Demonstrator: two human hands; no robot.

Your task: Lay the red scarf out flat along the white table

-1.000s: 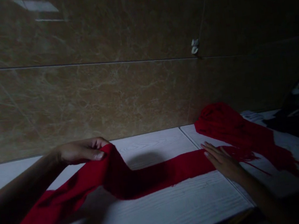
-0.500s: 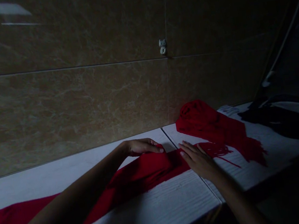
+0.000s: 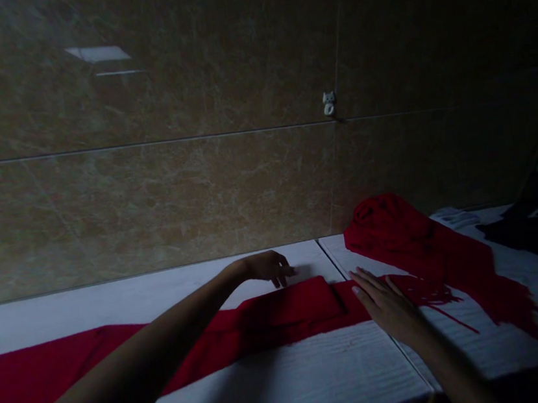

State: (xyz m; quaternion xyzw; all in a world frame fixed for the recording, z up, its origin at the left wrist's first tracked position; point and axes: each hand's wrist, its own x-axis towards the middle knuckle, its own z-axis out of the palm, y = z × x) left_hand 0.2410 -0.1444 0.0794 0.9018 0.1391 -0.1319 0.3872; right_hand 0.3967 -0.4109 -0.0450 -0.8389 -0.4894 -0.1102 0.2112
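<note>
A long red scarf (image 3: 282, 304) lies along the white table, its left part partly behind my left forearm. Part of it is folded over on itself, with the fold's edge a little left of my right hand. My left hand (image 3: 268, 268) hovers just above the scarf's far edge, fingers loosely bent and apart, holding nothing. My right hand (image 3: 384, 302) rests flat on the scarf near its fringed end, fingers stretched out. Beyond that hand lies a second red scarf (image 3: 416, 242), bunched up against the wall, with its own fringe hanging towards the table's front.
The white table (image 3: 339, 376) has a seam running across it under the scarf. Behind it rises a brown tiled wall (image 3: 175, 200) with a small white hook (image 3: 329, 104). Dark cloth-like things (image 3: 527, 228) and a pale item (image 3: 454, 216) lie at the far right.
My left hand has let go of the scarf's folded edge and lifted off it. The folded layer now lies flatter. My right hand stays on the scarf; the view has shifted left.
</note>
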